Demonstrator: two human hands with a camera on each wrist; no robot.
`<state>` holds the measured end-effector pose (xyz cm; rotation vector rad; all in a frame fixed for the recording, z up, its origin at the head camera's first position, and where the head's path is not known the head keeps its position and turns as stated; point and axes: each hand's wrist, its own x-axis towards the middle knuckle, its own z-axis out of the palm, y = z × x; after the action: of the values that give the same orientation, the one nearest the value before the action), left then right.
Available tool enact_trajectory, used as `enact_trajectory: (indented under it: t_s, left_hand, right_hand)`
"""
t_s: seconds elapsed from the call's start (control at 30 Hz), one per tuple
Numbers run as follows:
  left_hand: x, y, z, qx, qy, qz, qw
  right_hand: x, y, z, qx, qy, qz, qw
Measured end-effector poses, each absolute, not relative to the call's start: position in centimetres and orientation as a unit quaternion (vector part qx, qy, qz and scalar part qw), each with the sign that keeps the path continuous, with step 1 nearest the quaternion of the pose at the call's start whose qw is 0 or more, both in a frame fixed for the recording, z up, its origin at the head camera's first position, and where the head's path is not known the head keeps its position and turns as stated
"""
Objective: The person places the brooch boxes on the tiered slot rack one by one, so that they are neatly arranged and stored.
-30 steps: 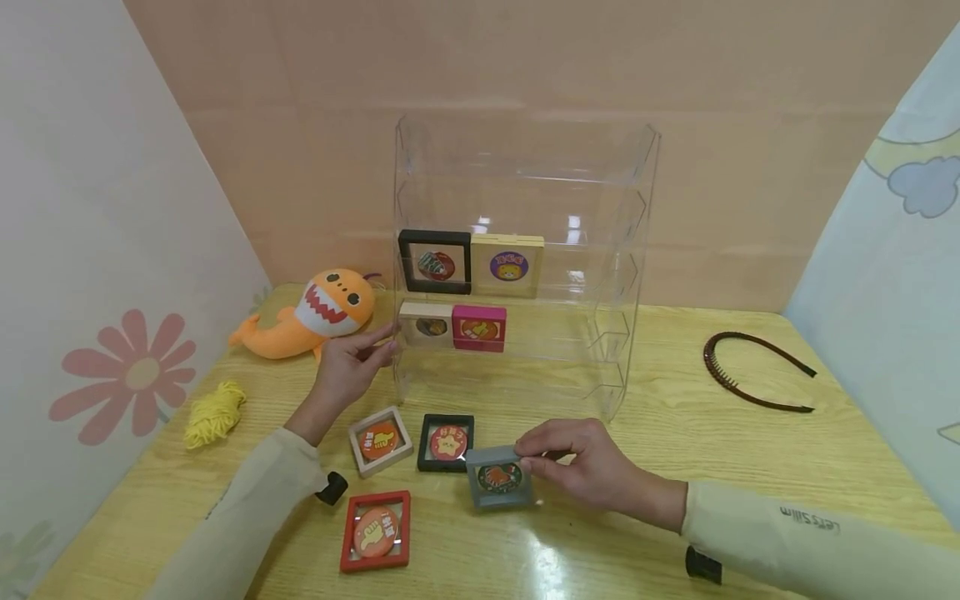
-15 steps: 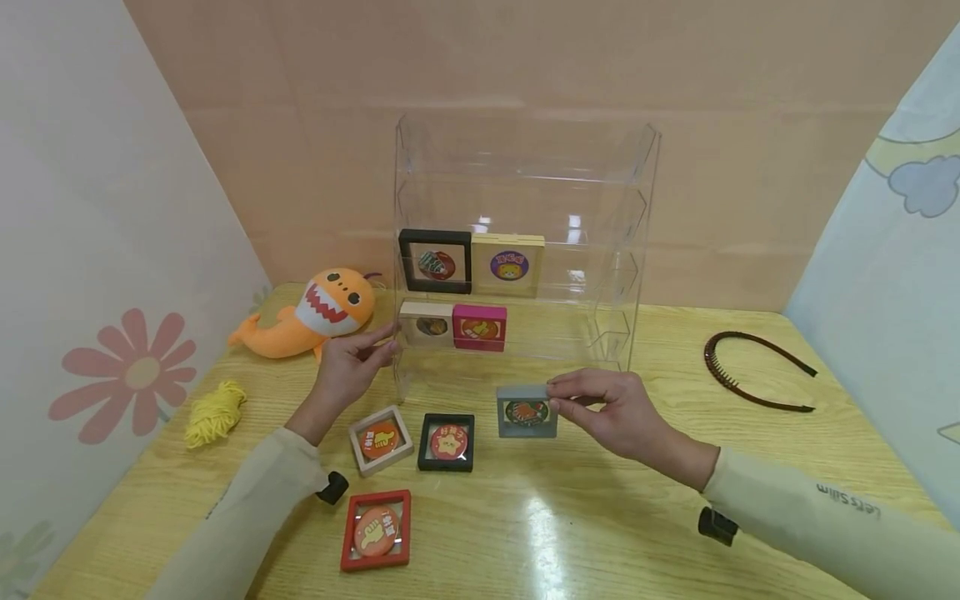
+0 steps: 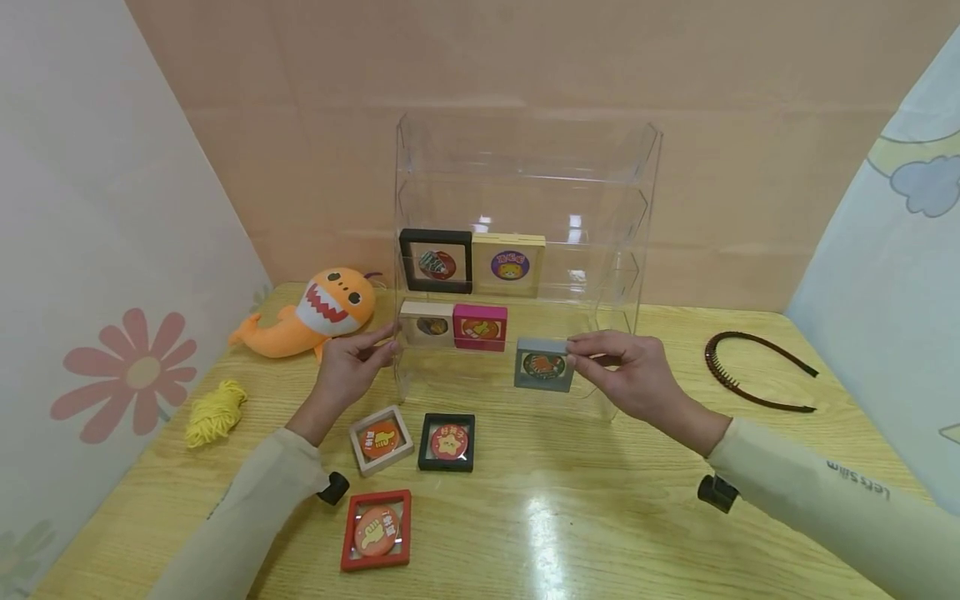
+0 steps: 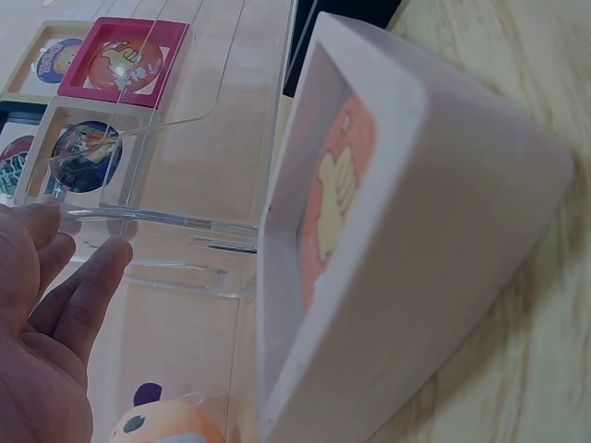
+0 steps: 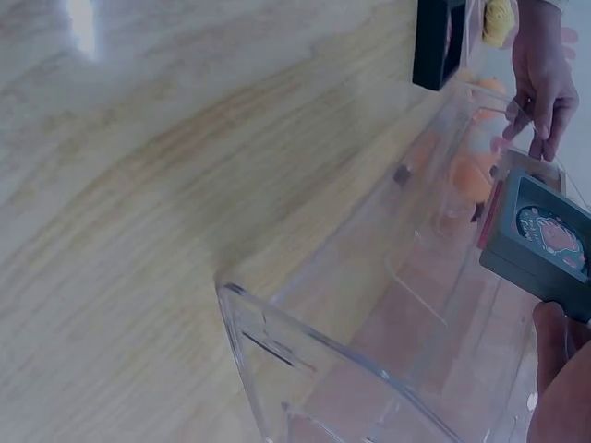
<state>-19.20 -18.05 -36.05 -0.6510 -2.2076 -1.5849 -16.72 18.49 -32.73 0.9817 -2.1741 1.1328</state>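
Observation:
My right hand pinches a small grey-framed badge display at its right edge, upright before the lower part of a clear acrylic rack. The right wrist view shows the grey frame with a round badge inside. My left hand rests its fingertips at the rack's left side; up close, the fingers look fairly straight. On the rack sit a black frame and a cream frame, with a beige frame and a pink frame one tier lower.
Before the rack lie a light-coloured frame, a black frame and a red frame. An orange shark plush and yellow yarn are at left. A brown headband lies at right.
My right hand has lifted the grey frame from beside the black one on the table, up and to the right toward the rack. The left hand has stayed at the rack's side.

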Motion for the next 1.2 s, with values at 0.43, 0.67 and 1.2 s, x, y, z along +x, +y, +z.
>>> enact_trajectory:
  t_s: [0.43, 0.67, 1.2]
  left_hand:
    - [-19.1, -18.0, -36.1, -0.225, -0.778, -0.561, 0.171]
    - [-19.1, -18.0, -36.1, -0.223, -0.778, -0.563, 0.168]
    - [-19.0, -18.0, -36.0, -0.217, -0.78, -0.564, 0.163]
  right_hand:
    - [-18.7, 17.9, -31.2, 0.309, -0.81, 0.394, 0.305]
    - [-19.5, 17.6, -31.4, 0.302, -0.809, 0.397, 0.312]
    - [-20.4, 16.9, -31.8, 0.282, -0.822, 0.404, 0.288]
